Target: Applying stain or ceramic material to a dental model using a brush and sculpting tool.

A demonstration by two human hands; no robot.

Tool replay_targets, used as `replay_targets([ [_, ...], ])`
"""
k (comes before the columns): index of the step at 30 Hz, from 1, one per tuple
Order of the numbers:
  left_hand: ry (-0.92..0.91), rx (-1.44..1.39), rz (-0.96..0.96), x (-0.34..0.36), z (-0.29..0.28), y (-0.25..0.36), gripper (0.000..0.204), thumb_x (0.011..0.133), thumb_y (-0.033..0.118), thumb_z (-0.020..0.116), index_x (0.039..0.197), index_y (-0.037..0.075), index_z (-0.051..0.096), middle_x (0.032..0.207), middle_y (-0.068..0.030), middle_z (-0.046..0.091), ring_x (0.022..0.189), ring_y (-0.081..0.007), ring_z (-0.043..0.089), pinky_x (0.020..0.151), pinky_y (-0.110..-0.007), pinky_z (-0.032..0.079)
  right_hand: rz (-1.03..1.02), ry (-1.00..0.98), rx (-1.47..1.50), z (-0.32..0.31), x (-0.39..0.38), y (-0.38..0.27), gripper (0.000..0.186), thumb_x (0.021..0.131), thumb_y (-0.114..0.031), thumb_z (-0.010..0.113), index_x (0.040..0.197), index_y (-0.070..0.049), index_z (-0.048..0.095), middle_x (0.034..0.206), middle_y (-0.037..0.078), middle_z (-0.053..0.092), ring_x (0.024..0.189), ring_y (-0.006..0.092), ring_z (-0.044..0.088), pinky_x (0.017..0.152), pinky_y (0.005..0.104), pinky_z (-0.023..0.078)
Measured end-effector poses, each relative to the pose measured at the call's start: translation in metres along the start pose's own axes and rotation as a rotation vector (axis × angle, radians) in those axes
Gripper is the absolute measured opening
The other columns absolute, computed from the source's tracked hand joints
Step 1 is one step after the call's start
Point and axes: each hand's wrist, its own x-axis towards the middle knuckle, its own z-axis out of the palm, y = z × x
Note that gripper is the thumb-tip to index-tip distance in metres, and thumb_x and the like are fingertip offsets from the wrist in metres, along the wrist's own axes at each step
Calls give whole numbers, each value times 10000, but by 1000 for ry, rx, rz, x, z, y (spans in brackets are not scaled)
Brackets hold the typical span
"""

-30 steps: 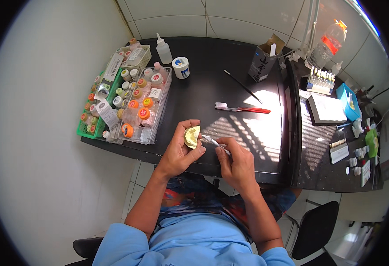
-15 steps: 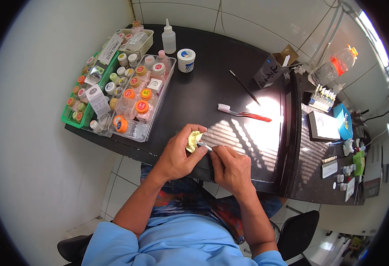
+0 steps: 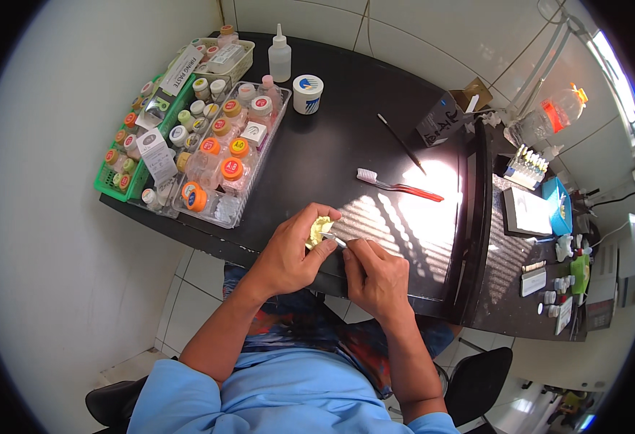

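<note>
My left hand (image 3: 293,254) holds a pale yellow, tooth-shaped plaster cast (image 3: 319,228) above the front of the black desk (image 3: 332,130). My right hand (image 3: 376,276) grips a small tool with a pale handle (image 3: 338,240), its tip against or very near the cast; the exact tip is hard to make out. Beyond my hands lie a red-and-clear toothbrush (image 3: 400,188) and a thin dark brush (image 3: 404,148). The sun throws striped light across the desk beside them.
Baskets of jars (image 3: 240,170) fill the desk's left side. A squeeze bottle (image 3: 280,61), white tub (image 3: 308,101) and dark box (image 3: 439,126) stand behind. The right-hand desk holds a plastic bottle (image 3: 549,116), blue tray (image 3: 552,206) and small containers. A chair (image 3: 476,383) is at lower right.
The view has shifted, so the desk sits differently in frame. The cast has turned in my left hand, and the tool is now angled onto it, with my right hand closer in.
</note>
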Motion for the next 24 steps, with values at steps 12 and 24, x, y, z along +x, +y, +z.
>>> replay_targets([
  [12,12,13,14,-1,1,-2,353,1032,80,734,1366,20,640,1076,-122,738,976,-197,712,889,-359,557,-3,-6,-10,1,0,-1,100,1000,-156,766,936,-116,700,702,66,606,548,311,654,506,451,490],
  [24,7,36,-17,0,1,1,308,1045,94,730,1331,22,639,1075,-158,751,953,-252,740,868,-382,566,39,-83,-22,0,0,-1,46,995,-99,750,980,-85,709,782,119,701,629,348,702,573,450,526],
])
